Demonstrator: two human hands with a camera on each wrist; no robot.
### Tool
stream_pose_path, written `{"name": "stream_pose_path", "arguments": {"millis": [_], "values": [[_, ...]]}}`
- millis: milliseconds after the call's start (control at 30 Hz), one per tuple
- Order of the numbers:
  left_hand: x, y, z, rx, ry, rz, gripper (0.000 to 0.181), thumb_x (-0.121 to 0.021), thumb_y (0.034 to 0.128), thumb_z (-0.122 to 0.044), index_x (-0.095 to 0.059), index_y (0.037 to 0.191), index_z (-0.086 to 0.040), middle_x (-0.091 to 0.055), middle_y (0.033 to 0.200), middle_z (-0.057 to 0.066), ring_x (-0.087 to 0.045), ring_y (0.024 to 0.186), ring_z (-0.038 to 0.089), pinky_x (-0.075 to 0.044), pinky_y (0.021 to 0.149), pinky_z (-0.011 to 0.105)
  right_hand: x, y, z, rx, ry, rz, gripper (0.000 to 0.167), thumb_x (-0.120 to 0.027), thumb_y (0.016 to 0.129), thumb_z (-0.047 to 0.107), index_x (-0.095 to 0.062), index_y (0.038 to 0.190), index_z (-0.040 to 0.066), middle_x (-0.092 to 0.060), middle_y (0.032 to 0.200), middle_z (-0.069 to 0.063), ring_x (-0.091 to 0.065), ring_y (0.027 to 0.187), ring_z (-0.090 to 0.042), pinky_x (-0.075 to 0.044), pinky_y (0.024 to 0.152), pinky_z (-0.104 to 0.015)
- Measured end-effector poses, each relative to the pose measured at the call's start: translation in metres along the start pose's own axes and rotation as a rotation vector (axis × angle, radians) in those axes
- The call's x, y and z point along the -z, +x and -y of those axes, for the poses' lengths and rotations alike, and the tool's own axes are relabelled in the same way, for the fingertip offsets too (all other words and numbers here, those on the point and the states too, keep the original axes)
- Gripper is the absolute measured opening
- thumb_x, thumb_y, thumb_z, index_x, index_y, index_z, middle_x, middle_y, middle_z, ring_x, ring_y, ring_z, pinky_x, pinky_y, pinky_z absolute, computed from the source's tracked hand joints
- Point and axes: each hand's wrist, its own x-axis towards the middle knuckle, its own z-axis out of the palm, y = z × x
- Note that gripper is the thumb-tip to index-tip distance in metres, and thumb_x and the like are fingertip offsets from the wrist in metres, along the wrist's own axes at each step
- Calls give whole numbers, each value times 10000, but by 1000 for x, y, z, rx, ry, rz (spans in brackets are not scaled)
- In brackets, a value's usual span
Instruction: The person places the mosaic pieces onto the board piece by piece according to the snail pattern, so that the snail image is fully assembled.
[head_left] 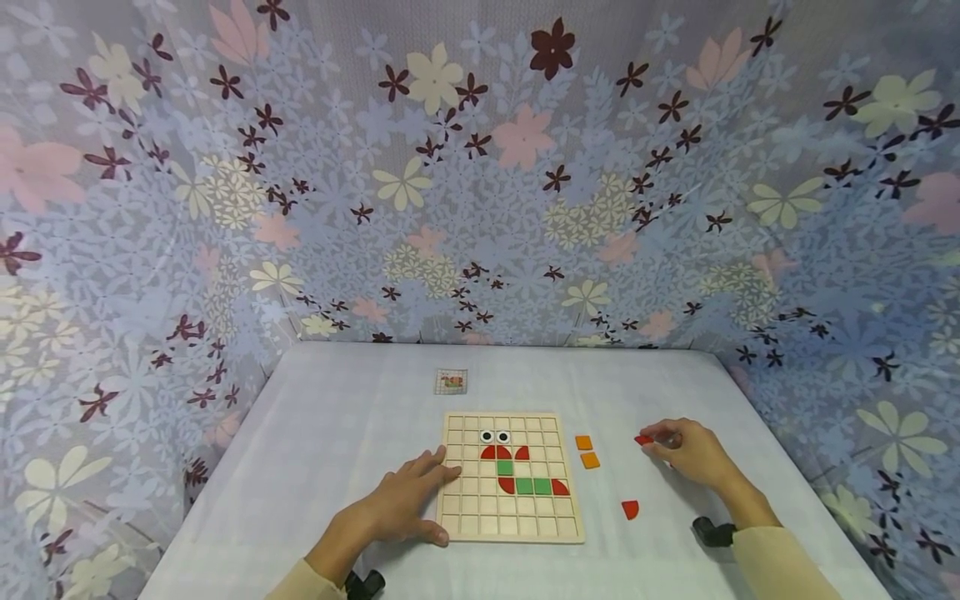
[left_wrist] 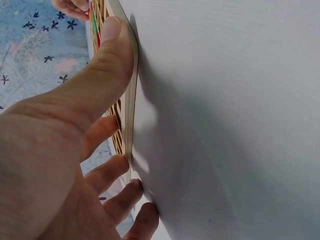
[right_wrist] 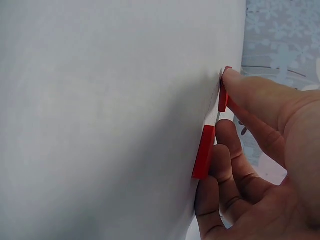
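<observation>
A square wooden grid board [head_left: 510, 540] lies on the table, with red and green pieces and two eye pieces [head_left: 503, 437] in its cells. My left hand [head_left: 397, 504] rests at the board's left side, thumb on the near-left corner; in the left wrist view the thumb of that hand [left_wrist: 75, 100] lies on the rim [left_wrist: 129, 110], fingers loosely spread along it. To the right of the board, my right hand [head_left: 693, 454] pinches a red piece [head_left: 642, 439] between thumb and index finger. The right wrist view shows this pinched piece [right_wrist: 223, 95] and another red piece [right_wrist: 204, 152] close by.
Two orange squares [head_left: 583, 442] lie just right of the board, and a red quarter-round piece [head_left: 630, 509] lies nearer me. Behind the board is a small picture card [head_left: 451, 382]. A flowered curtain [head_left: 480, 208] surrounds the table's back and sides.
</observation>
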Motion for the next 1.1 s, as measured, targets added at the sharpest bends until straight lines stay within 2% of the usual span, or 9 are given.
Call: {"name": "stream_pose_path", "arguments": {"millis": [267,533,700,1100], "values": [[-2,0,2,25,4,-10,1215,-1053,825,-481,-424,1797,-112,-326,1935,146,-366,1764,485,-367,1320,853,-1,0,1,-13,0,-2,258,-881,1048,169,-850,1272,45,-804,1221,-193,-650,946,-232,-572,645,-274],[-3,1,1,46,15,-12,1222,-1059,821,-482,-429,1798,-105,-333,1934,135,-372,1764,474,-366,1319,858,-2,0,1,-25,37,-4,246,-884,1044,144,-818,1258,43,-816,1177,-159,-720,941,-211,-610,656,-275],[-3,0,2,31,12,-15,1221,-1055,831,-474,-421,1800,-88,-328,1934,140,-374,1761,483,-371,1304,871,-4,-1,3,-24,44,-18,231,-898,1025,115,-809,1228,48,-818,1110,-110,-730,954,-222,-606,654,-269],[-1,0,0,25,-11,-13,1200,-1055,838,-442,-427,1795,-84,-322,1936,141,-352,1771,482,-359,1307,876,-8,-1,12,-4,4,-27,189,-910,1005,67,-825,1173,72,-812,1046,-72,-721,951,-215,-638,841,-336]]}}
